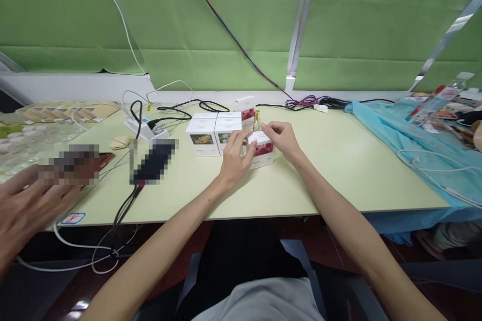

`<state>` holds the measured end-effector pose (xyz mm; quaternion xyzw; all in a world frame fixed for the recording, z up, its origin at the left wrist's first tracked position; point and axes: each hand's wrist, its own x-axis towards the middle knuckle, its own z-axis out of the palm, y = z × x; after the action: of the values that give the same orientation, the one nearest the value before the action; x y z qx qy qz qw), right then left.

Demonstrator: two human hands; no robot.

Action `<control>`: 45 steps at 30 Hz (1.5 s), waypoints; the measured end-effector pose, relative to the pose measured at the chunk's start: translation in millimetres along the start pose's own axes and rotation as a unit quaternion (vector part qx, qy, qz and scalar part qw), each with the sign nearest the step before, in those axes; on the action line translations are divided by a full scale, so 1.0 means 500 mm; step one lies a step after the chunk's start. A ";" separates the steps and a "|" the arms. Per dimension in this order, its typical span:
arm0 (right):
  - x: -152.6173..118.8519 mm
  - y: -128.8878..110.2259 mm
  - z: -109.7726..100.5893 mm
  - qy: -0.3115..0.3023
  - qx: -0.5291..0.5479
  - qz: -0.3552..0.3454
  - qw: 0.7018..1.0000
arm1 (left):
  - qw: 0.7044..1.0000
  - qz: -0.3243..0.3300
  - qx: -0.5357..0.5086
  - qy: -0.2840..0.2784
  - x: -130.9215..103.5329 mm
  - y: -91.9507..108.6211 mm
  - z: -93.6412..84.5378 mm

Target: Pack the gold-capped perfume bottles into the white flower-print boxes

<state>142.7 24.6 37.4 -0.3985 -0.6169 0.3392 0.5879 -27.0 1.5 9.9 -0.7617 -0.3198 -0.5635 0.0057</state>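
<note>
Bottle (256,126) | long axis vertical, gold cap (257,114) up | hands (235,156) on box (262,160)

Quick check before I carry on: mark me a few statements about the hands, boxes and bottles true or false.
1. The left hand and right hand both touch the red-pictured box. True.
2. The gold-capped bottle lies on its side. False: it is upright.
3. The yellow-flower box is left of the left hand. True.
4. The blue sheet covers the left end of the table. False: it is at the right end.
5. The plastic bottle at far right stands straight up. False: it is tilted.
</note>
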 end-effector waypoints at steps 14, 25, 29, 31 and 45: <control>-0.008 0.001 0.005 0.065 -0.126 -0.083 0.986 | 1.000 -0.003 0.003 -0.005 0.000 0.000 0.001; -0.009 -0.002 0.009 0.107 -0.143 -0.071 0.981 | 1.000 -0.004 0.000 -0.005 0.001 0.000 0.000; -0.009 0.000 0.008 0.115 -0.148 -0.060 0.980 | 1.000 -0.009 -0.001 -0.010 0.000 -0.001 0.001; -0.008 0.001 0.007 0.114 -0.151 -0.057 0.980 | 1.000 -0.011 0.001 -0.010 0.000 -0.001 0.002; -0.003 0.003 0.006 0.110 -0.145 -0.041 0.983 | 1.000 -0.019 -0.003 -0.013 -0.001 -0.003 0.003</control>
<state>139.7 24.0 35.0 -0.4886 -0.6071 0.1762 0.6015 -26.7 2.7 8.3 -0.7629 -0.3324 -0.5544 -0.0117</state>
